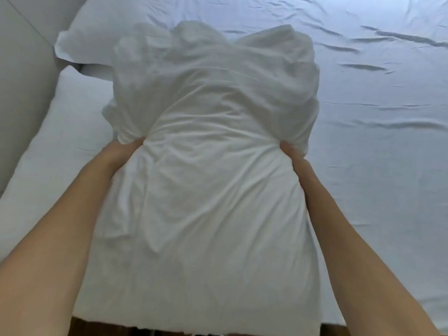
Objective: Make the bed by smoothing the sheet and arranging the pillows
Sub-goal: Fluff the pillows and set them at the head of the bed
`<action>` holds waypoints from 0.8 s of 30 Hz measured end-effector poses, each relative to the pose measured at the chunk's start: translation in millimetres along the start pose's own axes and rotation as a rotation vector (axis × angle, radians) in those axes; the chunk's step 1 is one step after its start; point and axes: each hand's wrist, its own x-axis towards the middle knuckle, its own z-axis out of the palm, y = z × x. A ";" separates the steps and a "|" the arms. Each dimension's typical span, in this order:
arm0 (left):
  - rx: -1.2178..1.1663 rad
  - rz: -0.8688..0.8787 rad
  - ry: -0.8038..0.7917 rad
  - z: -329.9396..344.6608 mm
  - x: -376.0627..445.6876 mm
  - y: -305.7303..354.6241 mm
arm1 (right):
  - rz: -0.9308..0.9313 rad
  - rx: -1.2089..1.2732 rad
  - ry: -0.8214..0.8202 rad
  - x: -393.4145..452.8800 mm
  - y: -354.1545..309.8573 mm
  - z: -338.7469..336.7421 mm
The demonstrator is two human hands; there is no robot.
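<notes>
Nearest the camera, the white pillow (206,190) hung lengthwise between both forearms, its long axis running away from the person toward the far side of the bed, its near end over the bed's edge. The left hand (123,151) and right hand (291,154) each clenched a bunch of its cover at mid-length on opposite sides, fingers mostly buried in cloth. A second pillow (101,27) lay far-left by the headboard (21,76), nearer the left hand, so placement probably called for a leftward swing over the wrinkled sheet (378,105).
</notes>
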 end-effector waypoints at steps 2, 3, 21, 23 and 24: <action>0.092 0.043 -0.053 23.7 21.6 -20.5 | 0.009 -0.348 0.129 -11.2 9.4 43.6; 0.178 0.091 -0.080 49.9 18.5 -33.0 | -0.029 -0.593 0.144 -21.2 23.9 72.3; 0.612 0.186 -0.125 137.1 -134.2 -113.0 | -0.221 -1.184 -0.165 -127.4 113.0 71.9; 0.619 0.137 -0.229 127.1 -156.6 -106.2 | -0.200 -1.244 -0.247 -146.9 101.7 56.3; 0.611 0.117 -0.263 123.7 -165.1 -104.6 | -0.204 -1.260 -0.261 -154.1 95.1 48.9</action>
